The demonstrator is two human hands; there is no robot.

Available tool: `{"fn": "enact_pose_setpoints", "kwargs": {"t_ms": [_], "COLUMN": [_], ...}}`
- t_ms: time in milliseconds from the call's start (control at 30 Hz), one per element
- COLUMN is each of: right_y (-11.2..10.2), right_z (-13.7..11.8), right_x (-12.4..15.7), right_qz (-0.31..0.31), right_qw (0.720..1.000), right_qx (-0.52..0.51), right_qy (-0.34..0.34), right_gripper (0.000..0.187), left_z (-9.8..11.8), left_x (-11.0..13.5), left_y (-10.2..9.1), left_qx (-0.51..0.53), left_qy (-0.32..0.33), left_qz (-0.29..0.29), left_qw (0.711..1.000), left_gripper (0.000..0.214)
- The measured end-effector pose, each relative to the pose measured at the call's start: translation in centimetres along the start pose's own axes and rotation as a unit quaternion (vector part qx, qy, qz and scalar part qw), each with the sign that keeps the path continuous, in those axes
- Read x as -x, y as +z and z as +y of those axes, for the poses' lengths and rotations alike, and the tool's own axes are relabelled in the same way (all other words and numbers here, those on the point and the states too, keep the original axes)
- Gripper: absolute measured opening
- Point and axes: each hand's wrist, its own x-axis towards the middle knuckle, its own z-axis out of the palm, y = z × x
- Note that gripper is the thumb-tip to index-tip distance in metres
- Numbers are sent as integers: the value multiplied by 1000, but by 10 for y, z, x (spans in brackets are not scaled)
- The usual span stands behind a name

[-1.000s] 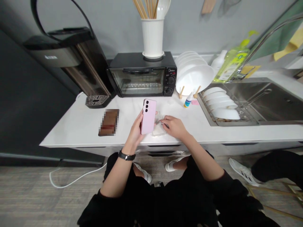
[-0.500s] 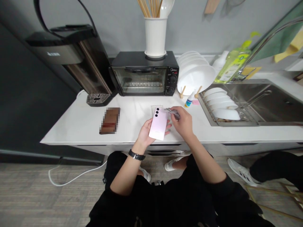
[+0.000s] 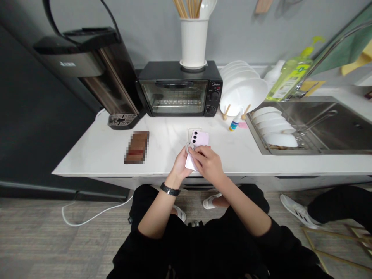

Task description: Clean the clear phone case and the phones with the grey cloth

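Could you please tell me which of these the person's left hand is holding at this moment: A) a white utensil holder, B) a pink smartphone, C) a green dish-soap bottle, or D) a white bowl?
B. The left hand cradles the pink smartphone from below, with its three camera lenses facing up, while the right hand lies over it.

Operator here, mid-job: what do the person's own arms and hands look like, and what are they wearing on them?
Both hands are bare, with no gloves: the left hand and the right hand. A black wristwatch with a black strap sits on the left wrist; no watch shows on the right wrist. Both forearms are bare, coming out of a black left sleeve and a black right sleeve.
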Motion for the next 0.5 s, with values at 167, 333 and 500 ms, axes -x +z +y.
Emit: {"fn": "enact_pose_setpoints", "kwargs": {"t_ms": [167, 333, 500], "right_y": [-3, -15, -19], "right_z": [-9, 13, 39], "right_x": [22, 25, 4], "right_qz": [-27, 9, 13], "right_qw": [998, 1000, 996], "right_qx": [-22, 1, 71], "right_qy": [-46, 12, 53], "right_gripper": [33, 40, 39], "left_z": [3, 4, 5], "left_x": [8, 8, 9], "left_y": [7, 10, 10], "left_qx": [31, 44, 58], "left_qy": [26, 22, -27], "left_qz": [-10, -4, 26], "left_qw": [999, 999, 998], "left_gripper": [63, 61, 50]}}
